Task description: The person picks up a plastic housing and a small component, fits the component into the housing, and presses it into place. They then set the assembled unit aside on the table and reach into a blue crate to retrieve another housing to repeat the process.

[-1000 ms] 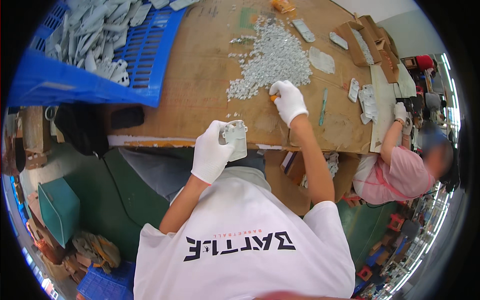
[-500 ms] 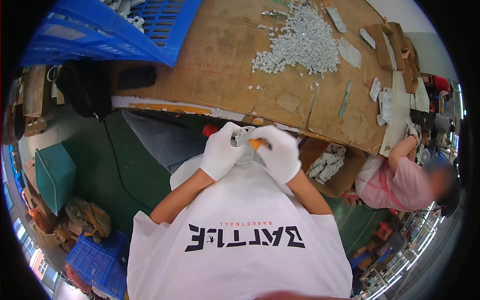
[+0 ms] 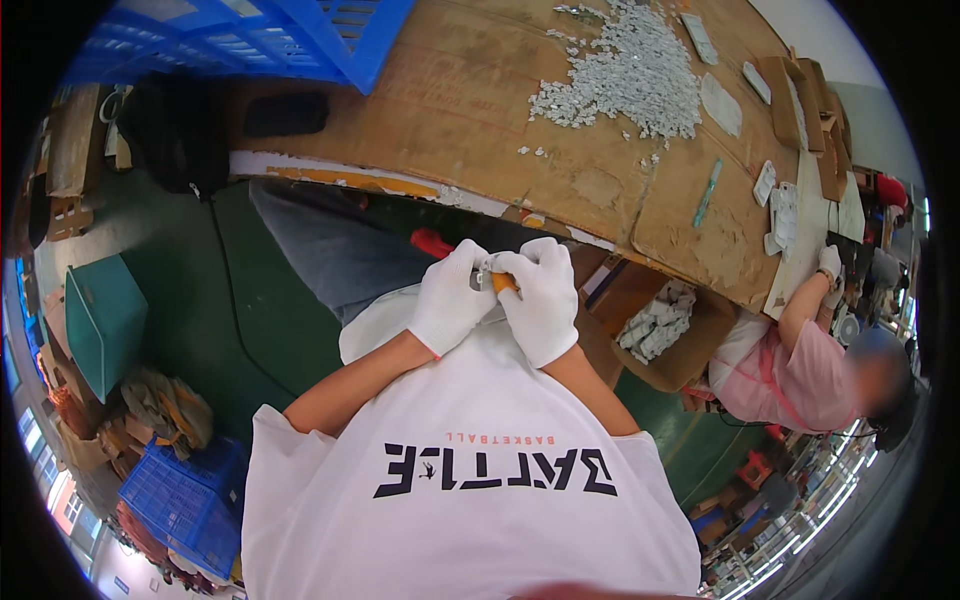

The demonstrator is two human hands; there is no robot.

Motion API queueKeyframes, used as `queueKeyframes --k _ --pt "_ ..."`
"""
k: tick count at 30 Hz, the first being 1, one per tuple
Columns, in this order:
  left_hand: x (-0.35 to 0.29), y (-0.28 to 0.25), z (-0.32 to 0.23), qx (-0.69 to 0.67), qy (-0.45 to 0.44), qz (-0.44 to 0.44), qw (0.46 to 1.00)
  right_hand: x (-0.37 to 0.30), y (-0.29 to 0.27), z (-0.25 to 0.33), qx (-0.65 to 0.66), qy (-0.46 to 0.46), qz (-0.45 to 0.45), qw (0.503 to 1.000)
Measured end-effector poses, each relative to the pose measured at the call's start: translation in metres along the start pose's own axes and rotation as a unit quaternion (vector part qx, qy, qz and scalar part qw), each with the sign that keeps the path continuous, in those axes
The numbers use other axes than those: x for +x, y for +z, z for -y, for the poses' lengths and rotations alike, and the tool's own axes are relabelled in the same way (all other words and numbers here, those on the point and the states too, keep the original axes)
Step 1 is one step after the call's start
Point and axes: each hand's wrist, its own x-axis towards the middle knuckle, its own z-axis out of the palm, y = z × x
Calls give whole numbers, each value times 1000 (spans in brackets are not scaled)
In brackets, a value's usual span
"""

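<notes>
Both my hands wear white gloves and meet in front of my chest, just off the table's near edge. My left hand (image 3: 450, 302) is closed on a small grey-white moulded part (image 3: 481, 279), mostly covered by the fingers. In my right hand (image 3: 543, 303) is a tool with an orange handle (image 3: 504, 283), pressed up against that part. The tool's working end is hidden between the hands, so its kind does not show.
A heap of small silvery pieces (image 3: 640, 80) lies on the cardboard-covered table (image 3: 440, 130), with a teal pen-shaped tool (image 3: 707, 193) to its right. A carton (image 3: 690, 355) of white parts stands below the edge. Blue crate (image 3: 340, 45) far left; a co-worker (image 3: 775, 365) at right.
My right hand has turned and drawn in closer to my left, bringing the orange handle in against the part. The part is more covered now. The view has shifted slightly.
</notes>
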Motion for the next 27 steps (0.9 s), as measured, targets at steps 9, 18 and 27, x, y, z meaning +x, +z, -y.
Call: queueKeyframes --k 9,18,27 --pt "-7 -12 7 43 16 76 996 -17 6 -8 154 148 118 970" --pt "-10 -21 7 136 72 56 987 -20 9 8 190 147 110 965" --pt "-12 -21 10 141 118 78 980 -25 10 12 166 120 49 978"
